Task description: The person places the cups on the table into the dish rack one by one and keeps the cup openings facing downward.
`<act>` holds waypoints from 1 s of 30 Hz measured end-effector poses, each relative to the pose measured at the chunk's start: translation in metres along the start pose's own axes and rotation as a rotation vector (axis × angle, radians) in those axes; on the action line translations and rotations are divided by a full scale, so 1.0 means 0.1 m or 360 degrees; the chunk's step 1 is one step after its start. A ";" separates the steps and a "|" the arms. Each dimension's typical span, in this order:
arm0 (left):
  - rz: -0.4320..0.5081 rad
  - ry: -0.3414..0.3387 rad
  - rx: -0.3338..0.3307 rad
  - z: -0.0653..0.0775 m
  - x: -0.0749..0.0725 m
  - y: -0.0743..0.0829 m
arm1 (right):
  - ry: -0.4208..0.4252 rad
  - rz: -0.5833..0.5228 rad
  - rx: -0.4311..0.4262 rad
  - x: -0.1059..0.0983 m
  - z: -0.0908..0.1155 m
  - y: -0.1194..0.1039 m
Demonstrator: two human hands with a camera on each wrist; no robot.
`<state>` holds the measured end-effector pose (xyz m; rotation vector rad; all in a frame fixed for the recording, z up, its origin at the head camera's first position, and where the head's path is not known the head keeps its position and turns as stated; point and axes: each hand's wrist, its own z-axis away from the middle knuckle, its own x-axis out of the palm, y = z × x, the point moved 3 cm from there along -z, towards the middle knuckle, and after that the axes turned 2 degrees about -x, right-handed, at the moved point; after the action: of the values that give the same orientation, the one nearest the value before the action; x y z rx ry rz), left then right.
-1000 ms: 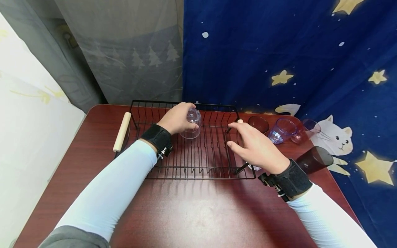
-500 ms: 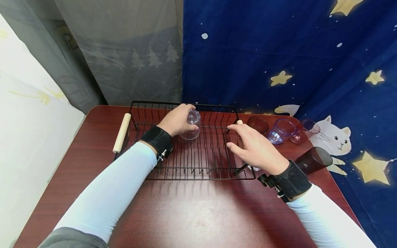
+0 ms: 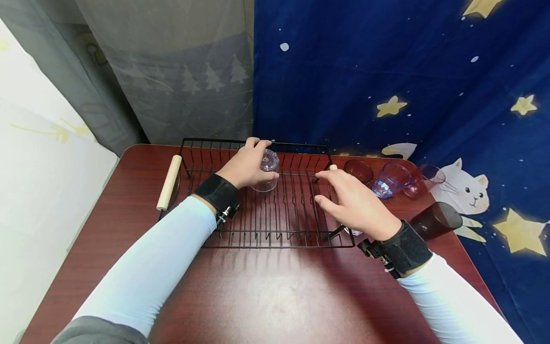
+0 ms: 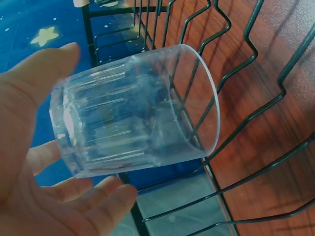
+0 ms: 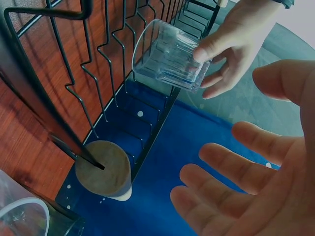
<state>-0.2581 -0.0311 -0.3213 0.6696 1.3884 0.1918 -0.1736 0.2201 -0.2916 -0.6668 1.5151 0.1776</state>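
Observation:
A clear drinking glass stands upside down on the black wire dish rack, its rim on the wires. My left hand is around its base from the left. In the left wrist view a gap shows between the thumb and the glass, and the other fingers lie loosely along its far side. My right hand hovers over the rack's right end with fingers spread and nothing in them, near the wooden handle.
At the table's back right stand a dark reddish glass, a bluish-purple glass and a pinkish glass. Closer in, a dark tumbler is beside my right wrist. The left wooden handle marks the rack's other end. Curtains hang behind.
My left thumb and fingers have spread slightly wider around the glass. The glass stays in the same spot, and my right hand has barely moved.

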 end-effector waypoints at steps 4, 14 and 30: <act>0.0000 0.0081 0.0036 0.06 -0.06 0.00 | 0.0029 0.0009 -0.0001 -0.01 -0.02 -0.01; 0.0048 0.0154 0.0122 0.22 -0.15 0.08 | 0.0065 0.0028 0.0014 -0.07 -0.05 -0.04; -0.0033 0.0211 0.0300 0.62 -0.29 0.24 | 0.0110 -0.0056 -0.0038 -0.05 -0.17 -0.15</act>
<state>-0.1993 -0.0457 -0.2821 0.8097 1.5531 0.0907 -0.1809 0.2008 -0.2810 -0.7244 1.5684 0.1472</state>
